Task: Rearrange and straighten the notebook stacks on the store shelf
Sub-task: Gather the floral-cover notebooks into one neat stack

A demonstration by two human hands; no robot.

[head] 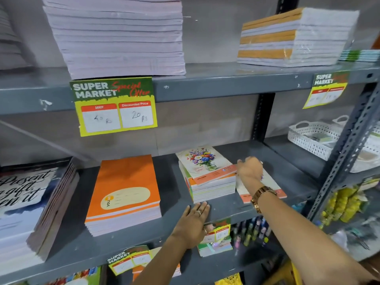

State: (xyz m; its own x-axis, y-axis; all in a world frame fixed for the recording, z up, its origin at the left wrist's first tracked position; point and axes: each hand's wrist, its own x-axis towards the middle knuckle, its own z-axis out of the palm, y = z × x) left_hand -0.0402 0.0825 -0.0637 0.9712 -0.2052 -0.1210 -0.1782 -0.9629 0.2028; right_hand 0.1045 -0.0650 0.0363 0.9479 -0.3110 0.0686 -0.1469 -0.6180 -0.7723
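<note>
A stack of flower-cover notebooks (205, 167) sits mid-shelf, its top books skewed. My left hand (194, 221) lies flat on the grey shelf (127, 243), fingertips against the front of this stack, holding nothing. My right hand (249, 168), a gold watch on its wrist, reaches in beside the stack's right edge and rests on a single flower notebook (275, 189) lying flat there; its fingers curl, and the grip is hidden. An orange notebook stack (125, 194) stands to the left, neatly squared.
A stack with script lettering (30, 204) fills the shelf's left end. Tall white paper stacks (119, 36) and an orange-striped wrapped stack (292, 38) sit on the shelf above. A yellow price tag (115, 105) hangs down. White baskets (314, 136) are at right behind an upright post (345, 149).
</note>
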